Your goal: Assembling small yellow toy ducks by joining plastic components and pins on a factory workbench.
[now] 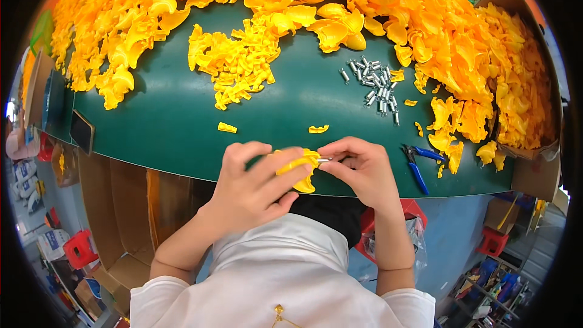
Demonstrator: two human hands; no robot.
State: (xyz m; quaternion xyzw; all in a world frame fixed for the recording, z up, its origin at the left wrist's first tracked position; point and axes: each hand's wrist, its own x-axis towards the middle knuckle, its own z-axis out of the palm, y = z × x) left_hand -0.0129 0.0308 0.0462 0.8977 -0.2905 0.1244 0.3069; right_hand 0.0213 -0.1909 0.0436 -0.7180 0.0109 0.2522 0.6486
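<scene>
My left hand [261,179] is closed round a curved yellow plastic piece [305,187] at the table's near edge; its fingers are slightly blurred. From the right, my right hand [361,170] pinches a small silvery metal spring [325,160] against the side of that piece. The fingertips hide most of the spring. Just beyond my hands lie two small yellow plastic strips, one on the left [228,127] and one on the right [318,129]. Farther off to the right is a loose heap of metal springs [379,82].
Heaps of yellow shell-shaped pieces [437,36] cover the far side of the green table [164,109]. A pile of small yellow strips [243,64] lies in front of them. Blue-handled pliers [418,170] rest at the right, near a full cardboard box [528,85]. A phone-like dark slab [82,132] stands at the left edge.
</scene>
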